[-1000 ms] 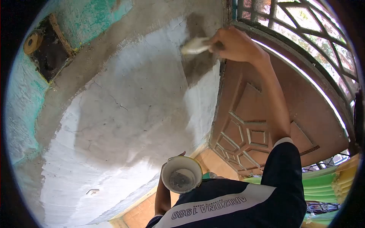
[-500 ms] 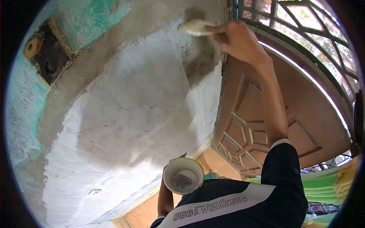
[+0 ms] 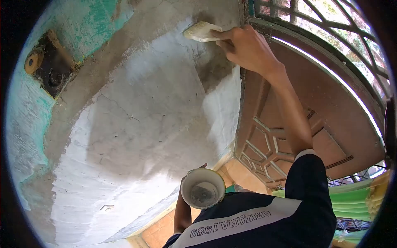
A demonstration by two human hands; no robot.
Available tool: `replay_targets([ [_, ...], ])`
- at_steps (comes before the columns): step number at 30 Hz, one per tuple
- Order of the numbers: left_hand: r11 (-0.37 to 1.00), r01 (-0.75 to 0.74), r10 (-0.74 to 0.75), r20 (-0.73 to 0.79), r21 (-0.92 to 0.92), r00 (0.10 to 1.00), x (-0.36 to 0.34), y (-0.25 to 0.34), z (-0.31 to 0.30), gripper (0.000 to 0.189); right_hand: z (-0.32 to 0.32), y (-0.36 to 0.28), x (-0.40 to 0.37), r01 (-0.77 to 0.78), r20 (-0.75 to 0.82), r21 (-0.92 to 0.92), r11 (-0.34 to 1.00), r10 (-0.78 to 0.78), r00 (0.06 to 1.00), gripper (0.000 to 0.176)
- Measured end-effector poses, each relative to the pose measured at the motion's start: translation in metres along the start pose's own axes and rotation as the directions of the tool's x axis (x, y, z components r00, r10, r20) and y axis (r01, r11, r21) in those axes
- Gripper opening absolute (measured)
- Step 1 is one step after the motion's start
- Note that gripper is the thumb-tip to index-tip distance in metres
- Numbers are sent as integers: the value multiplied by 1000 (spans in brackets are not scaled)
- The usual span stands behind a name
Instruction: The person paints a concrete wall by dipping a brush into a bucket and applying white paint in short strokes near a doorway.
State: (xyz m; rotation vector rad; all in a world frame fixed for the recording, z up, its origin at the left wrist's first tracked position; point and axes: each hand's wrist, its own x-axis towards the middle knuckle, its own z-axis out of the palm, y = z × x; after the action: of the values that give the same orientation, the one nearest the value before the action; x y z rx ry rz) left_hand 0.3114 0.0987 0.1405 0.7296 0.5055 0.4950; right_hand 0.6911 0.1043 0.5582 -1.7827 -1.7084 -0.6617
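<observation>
My right hand (image 3: 252,51) is closed around the handle of a wide paintbrush (image 3: 201,32), whose pale, coated bristles touch the upper part of the wall (image 3: 144,103). Around the brush the plaster is partly whitened, with a dark damp-looking patch just below and to its right. Low in the view, a small round bucket (image 3: 211,175) with pale, watery-looking paint at its bottom rests close to my chest. My left hand (image 3: 204,166) supports it from behind; only fingertips show past the rim, and the rest is hidden.
A brown panelled door (image 3: 289,120) stands to the right, under a metal window grille (image 3: 326,20). An open electrical box (image 3: 53,64) is set in the wall at upper left. Green and yellow curtains (image 3: 351,202) hang at lower right, and orange floor tiles (image 3: 159,227) show below.
My right hand has moved the paintbrush a little to the left across the wall. The bucket stays in my left hand, and the view has shifted slightly.
</observation>
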Motion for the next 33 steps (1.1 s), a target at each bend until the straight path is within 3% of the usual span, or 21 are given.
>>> replay_targets([
  [2, 1000, 19, -19, 2, 7, 1000, 0, 0, -2, 43, 10, -5, -2, 1, 41, 8, 1000, -1, 999, 31],
  [4, 972, 48, -33, -70, 230, 997, 1, 0, 0, 75, 27, -7, -11, 18, 56, -27, 999, -16, 998, 31],
  [8, 995, 15, -14, -14, 100, 1000, -9, 0, 5, 77, 32, -5, -21, 46, 124, -73, 996, -37, 992, 28],
  [11, 997, -4, 5, -4, 83, 1000, -7, -3, -1, 78, 6, -4, -15, 25, 63, 7, 1000, -25, 998, 28],
  [13, 999, -12, 11, 18, 40, 1000, -6, -4, -3, 44, 9, -4, -10, 19, -9, 35, 999, -19, 1000, 28],
  [14, 999, -13, 12, 16, 41, 1000, -6, -4, -3, 44, 13, -5, -7, 15, -79, 62, 998, -10, 997, 28],
  [16, 973, -20, 20, 4, 231, 1000, -6, -4, -3, 77, 29, -9, -11, 5, 0, 20, 1000, -5, 1000, 28],
  [17, 972, -18, 18, 3, 234, 1000, -6, -4, -2, 77, 36, -10, -15, -2, 80, -26, 1000, 4, 997, 29],
  [21, 982, -12, 11, 5, 189, 1000, -6, -4, -1, 77, 40, -7, -33, -18, 150, -32, 999, 23, 988, 30],
  [24, 987, -10, 8, 13, 163, 1000, -4, -4, 0, 76, 35, -1, -33, 4, 114, -1, 1000, -4, 994, 31],
  [26, 990, -16, 13, 18, 139, 1000, -4, -4, 1, 76, 22, -4, -27, -76, -9, 79, 994, 77, 997, 31],
  [33, 999, -10, 9, 19, 52, 1000, -1, -5, 3, 75, 55, -11, -36, -81, 22, -12, 997, 81, 996, 32],
])
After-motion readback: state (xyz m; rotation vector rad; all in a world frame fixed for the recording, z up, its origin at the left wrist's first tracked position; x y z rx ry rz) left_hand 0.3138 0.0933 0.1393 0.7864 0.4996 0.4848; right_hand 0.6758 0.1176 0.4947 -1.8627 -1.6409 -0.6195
